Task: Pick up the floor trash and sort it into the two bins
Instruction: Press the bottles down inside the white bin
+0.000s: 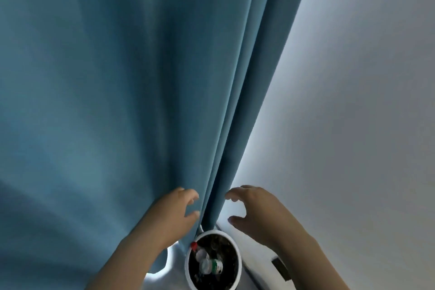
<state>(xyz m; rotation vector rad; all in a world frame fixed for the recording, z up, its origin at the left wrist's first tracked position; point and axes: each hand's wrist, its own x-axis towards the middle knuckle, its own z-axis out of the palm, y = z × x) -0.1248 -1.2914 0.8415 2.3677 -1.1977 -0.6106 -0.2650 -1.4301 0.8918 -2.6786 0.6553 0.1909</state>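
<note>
**Position of hands.** Both hands are held raised above a white round bin [238, 254] that stands at the foot of a blue curtain [117, 77], close to a white wall [353, 125]. The left hand [175, 207] is shown against the curtain with its fingers loosely curled. Nothing is held in it, and contact with the cloth cannot be confirmed. The right hand [256, 207] is spread, with the fingers curved and the thumb set apart. It is likewise empty.

**Position of task items.** The bin is lined in black. A bottle with a green label [211, 265] and a red-capped bottle [197, 250] are seen lying in it. A curved white edge [166, 266] is visible just to the left of the bin, partly covered by the curtain and the left forearm. It may be the second bin, but this cannot be determined. No trash on the floor is in view. A dark fitting [280, 268] is mounted low on the wall.

**Step in hand.** With both hands empty over a bin that holds bottles, a deposit is judged to have been completed.

**Next move.** The view should be lowered to the floor and any remaining item located. A free hand is to be brought down to the item, which is then gripped and its type identified before a bin is chosen.
</note>
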